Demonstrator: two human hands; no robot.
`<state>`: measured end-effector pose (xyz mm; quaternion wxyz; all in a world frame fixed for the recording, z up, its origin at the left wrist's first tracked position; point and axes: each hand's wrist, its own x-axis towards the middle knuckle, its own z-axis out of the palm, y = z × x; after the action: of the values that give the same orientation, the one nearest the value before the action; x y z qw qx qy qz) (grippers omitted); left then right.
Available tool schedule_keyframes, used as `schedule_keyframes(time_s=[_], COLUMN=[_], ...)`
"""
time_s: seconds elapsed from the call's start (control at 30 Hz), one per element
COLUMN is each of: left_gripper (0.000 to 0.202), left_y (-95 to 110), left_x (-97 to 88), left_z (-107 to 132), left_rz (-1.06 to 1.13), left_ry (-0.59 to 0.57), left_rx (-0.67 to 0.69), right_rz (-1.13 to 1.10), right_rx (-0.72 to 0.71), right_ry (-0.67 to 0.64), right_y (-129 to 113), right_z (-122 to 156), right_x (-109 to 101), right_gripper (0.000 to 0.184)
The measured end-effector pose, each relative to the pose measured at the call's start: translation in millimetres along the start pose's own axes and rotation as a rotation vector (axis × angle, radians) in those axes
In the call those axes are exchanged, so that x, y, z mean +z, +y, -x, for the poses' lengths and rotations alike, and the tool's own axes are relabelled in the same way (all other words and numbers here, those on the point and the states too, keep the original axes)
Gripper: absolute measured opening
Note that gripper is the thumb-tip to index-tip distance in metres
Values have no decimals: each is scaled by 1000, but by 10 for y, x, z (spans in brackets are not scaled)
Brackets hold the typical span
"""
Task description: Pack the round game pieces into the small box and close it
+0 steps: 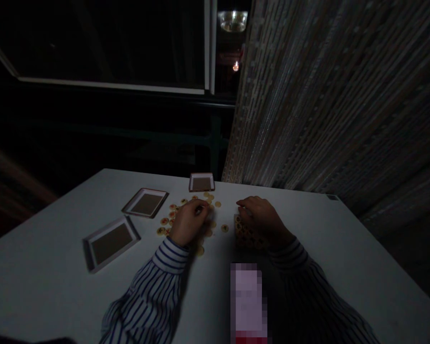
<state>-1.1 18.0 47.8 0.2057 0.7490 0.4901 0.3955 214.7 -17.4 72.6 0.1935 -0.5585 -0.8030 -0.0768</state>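
Observation:
Round, pale game pieces (pixel 165 221), several with red or dark marks, lie scattered on the table around my left hand (pixel 189 220). The left thumb and fingers are pinched together above them. A hint of red shows at the fingertips, but I cannot make out what is held. My right hand (pixel 260 217) is over a small box (pixel 249 237) that looks filled with rows of round pieces. Its fingers are curled and closed towards the thumb, and whatever they hold is hidden. A single piece (pixel 224 228) lies between the box and my left hand.
Three shallow trays or lids stand on the white table (pixel 344 267): one at the back (pixel 201 182), another at the left (pixel 145 202), and a third nearer me (pixel 112 242). A string curtain (pixel 290 105) hangs behind the right side. The room is dim.

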Motion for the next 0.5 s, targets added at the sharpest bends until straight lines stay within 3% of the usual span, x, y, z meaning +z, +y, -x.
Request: schedule_keyframes(time_s=[0.37, 0.5], left_gripper=[26, 25], left_y=[-533, -742], left_x=[-245, -261], left_z=[163, 204], left_rz=[100, 55], left_ry=[118, 148], left_rx=[-173, -172], right_rz=[-58, -82], right_rx=[-68, -88], right_ry=[-162, -197], right_y=[-375, -516], right_z=[-299, -398], right_x=[341, 450], right_gripper=[27, 28])
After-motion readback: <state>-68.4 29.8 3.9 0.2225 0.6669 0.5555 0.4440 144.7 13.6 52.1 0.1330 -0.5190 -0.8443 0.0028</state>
